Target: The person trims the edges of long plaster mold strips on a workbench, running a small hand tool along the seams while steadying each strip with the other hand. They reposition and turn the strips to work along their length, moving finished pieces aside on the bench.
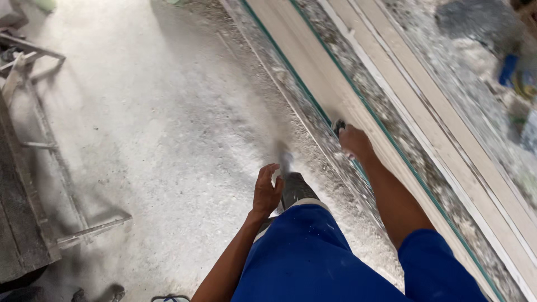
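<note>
Far left: metal frame (39,140) lying on the dusty concrete floor (168,112). Left hand (267,190) hangs free near the thigh, fingers loosely spread, holding nothing. Right hand (353,140) rests on the edge of the long pale slab (313,61), fingers curled round a small dark object (338,126), too blurred to identify. Risk: loose grit underfoot, a slip could jam the hand against the slab edge. More long strips (447,128) on the right, rubble between. Rough workshop, dust everywhere.
</note>
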